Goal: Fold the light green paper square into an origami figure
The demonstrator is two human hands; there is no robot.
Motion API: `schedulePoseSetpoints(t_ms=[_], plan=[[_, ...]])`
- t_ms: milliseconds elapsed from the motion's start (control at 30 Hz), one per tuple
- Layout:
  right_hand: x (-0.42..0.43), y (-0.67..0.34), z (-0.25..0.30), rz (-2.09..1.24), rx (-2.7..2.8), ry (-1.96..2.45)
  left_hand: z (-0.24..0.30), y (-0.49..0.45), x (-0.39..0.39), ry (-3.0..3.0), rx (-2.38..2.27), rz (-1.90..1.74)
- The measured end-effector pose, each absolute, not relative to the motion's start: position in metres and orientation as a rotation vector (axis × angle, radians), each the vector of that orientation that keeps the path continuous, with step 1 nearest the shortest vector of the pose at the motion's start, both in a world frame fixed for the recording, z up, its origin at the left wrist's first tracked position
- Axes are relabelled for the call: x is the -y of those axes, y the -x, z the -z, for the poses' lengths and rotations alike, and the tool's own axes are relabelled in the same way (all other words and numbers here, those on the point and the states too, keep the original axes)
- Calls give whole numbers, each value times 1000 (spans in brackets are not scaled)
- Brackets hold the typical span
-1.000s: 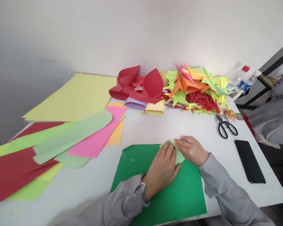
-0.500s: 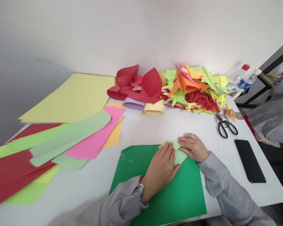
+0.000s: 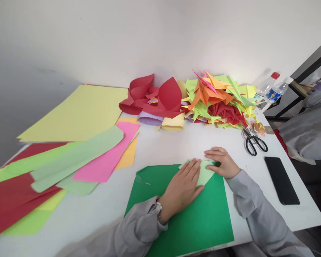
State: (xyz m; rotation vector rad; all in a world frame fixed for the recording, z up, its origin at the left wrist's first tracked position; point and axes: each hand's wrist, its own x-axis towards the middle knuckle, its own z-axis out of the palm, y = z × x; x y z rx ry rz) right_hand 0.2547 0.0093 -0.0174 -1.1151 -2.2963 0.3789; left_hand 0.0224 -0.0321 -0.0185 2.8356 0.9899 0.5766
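Note:
A pale green folded sheet of paper (image 3: 205, 173) lies near the far edge of a dark green sheet (image 3: 203, 217). My left hand (image 3: 182, 185) rests flat over the left part of the folded paper, fingers stretched out, covering much of it. My right hand (image 3: 222, 162) is at the paper's right corner, with the thumb near or on it and the fingers held apart above. Nothing shows between the right thumb and fingers. What lies under my left palm is hidden.
Colored paper strips (image 3: 80, 157) and a large yellow sheet (image 3: 77, 114) lie left. Behind are rolled red paper pieces (image 3: 170, 94) and a heap of folded paper (image 3: 214, 98). Scissors (image 3: 253, 142), a black phone (image 3: 281, 180) and plastic bottles (image 3: 276, 92) are right.
My right fingers have lifted off the paper and spread from the thumb, shifting slightly right. The small flap under them now lies differently. My left hand stays flat in place.

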Motion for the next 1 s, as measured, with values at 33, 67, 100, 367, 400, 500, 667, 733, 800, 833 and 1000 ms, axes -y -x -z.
schedulePoseSetpoints(t_ms=[33, 67, 100, 367, 400, 500, 667, 733, 800, 833, 1000], plan=[[-10, -256, 18, -398, 2286, 1115, 19, -23, 32, -2834, -989, -566], [-11, -258, 19, -415, 2277, 1111, 20, -23, 31, -2837, -987, -549], [-12, -258, 20, -428, 2268, 1106, 20, -23, 31, -2842, -984, -532], [-12, -258, 22, -425, 2279, 1108, 21, -24, 32, -2851, -977, -529], [-12, -258, 21, -413, 2291, 1109, 21, -24, 32, -2855, -973, -523], [-11, -258, 18, -362, 2339, 1115, 20, -24, 32, -2855, -977, -502], [-8, -256, 11, -226, 2461, 1112, 20, -24, 32, -2848, -968, -514], [-7, -256, 9, -180, 2501, 1110, 20, -22, 32, -2820, -962, -551], [-6, -255, 7, -148, 2526, 1106, 19, -21, 31, -2775, -983, -600], [-6, -255, 7, -138, 2534, 1105, 19, -21, 31, -2757, -998, -619], [-5, -254, 6, -121, 2542, 1096, 15, -19, 29, -2745, -1042, -610]])
